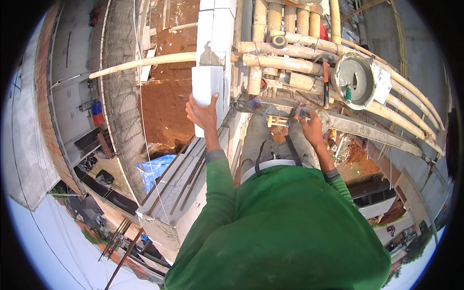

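My left hand grips a white lightweight concrete block from above. Its thumb lies along the block's right edge, and the fingers reach over the left side. The block sits on the wall top, at the near end of a row of similar white blocks. Grey mortar shows where it meets that row. Over by my right leg, my right hand has its fingers curled together; whether anything small is in them is hidden. Both feet stand between the wall and a bamboo scaffold.
On the bamboo scaffold rest a mortar bucket with a green-handled trowel, a hammer and a round roll. A bamboo pole juts left from the wall. Red soil lies far below; a thin string runs leftward of the wall.
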Motion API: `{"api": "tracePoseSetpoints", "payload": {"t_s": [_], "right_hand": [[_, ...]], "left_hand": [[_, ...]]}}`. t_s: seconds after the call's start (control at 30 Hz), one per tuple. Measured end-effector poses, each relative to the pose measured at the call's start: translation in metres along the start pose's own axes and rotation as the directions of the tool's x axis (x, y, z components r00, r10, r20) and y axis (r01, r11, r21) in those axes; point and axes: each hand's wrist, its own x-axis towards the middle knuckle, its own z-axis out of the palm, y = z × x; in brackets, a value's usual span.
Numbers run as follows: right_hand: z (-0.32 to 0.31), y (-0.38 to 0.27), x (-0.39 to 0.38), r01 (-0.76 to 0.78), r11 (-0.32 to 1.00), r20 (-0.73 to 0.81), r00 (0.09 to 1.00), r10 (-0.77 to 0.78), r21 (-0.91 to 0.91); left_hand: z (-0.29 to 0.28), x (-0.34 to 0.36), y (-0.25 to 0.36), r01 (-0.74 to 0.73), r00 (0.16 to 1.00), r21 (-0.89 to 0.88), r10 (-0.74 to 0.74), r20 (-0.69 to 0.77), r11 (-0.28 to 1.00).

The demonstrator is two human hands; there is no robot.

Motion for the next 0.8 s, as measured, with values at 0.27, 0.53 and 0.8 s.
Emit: {"api": "tracePoseSetpoints", "payload": {"t_s": [0.27, 0.53, 0.8], "right_hand": [[0.017, 0.005, 0.017, 0.047, 0.997, 0.063, 0.997, -0.043, -0.066], [0.069, -0.064, 0.068, 0.267, 0.964, 0.213, 0.942, -0.261, 0.0], [0.146, -0.143, 0.154, 0.37, 0.92, 0.445, 0.807, -0.388, 0.129]], "left_hand": [[0.003, -0.007, 0.003, 0.069, 0.997, -0.047, -0.067, 0.049, 0.996], [-0.014, -0.011, -0.015, 0.005, 1.0, -0.179, -0.007, -0.007, 0.984], [-0.064, -0.083, -0.008, 0.148, 0.937, 0.416, -0.262, 0.231, 0.897]]}}
